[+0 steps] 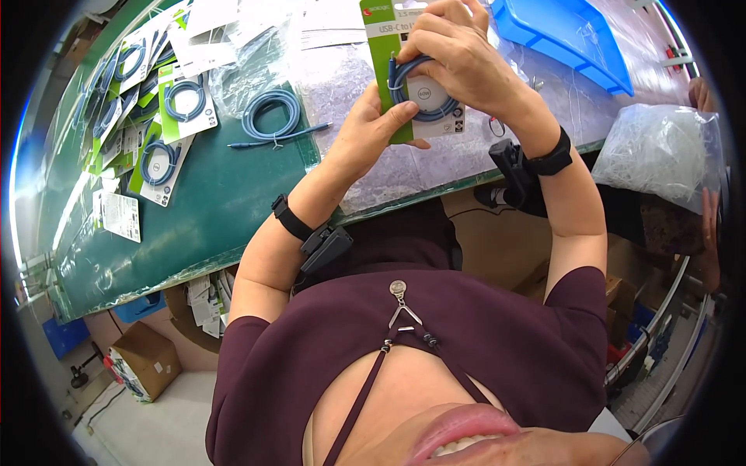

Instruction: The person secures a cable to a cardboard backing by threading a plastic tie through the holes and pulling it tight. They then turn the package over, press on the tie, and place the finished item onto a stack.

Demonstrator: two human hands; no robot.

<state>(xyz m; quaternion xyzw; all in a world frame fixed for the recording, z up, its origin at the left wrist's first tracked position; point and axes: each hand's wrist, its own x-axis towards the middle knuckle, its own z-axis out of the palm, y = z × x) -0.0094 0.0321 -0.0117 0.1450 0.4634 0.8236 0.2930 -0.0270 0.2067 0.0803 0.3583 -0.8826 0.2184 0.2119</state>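
A green and white packaging card (378, 39) with a coiled blue USB cable (399, 81) on it is held up above the table. My left hand (365, 132) grips the card's lower left edge, thumb pressed on the coil. Across the card's upper part reaches my right hand (470, 58), its fingers curled and closed on the cable near its upper left end. The fingertips partly cover the cable there. On the table to the left lies a loose coiled blue cable (296, 116), tied at its lower side, with both plugs sticking out.
Several carded blue cables (186, 101) lie heaped at the left on the green table mat (225, 186). A blue plastic tray (563, 39) stands at the far right. Nearer sits a clear bag of whitish pieces (660, 151). Another person's hand (702, 95) shows at the right edge.
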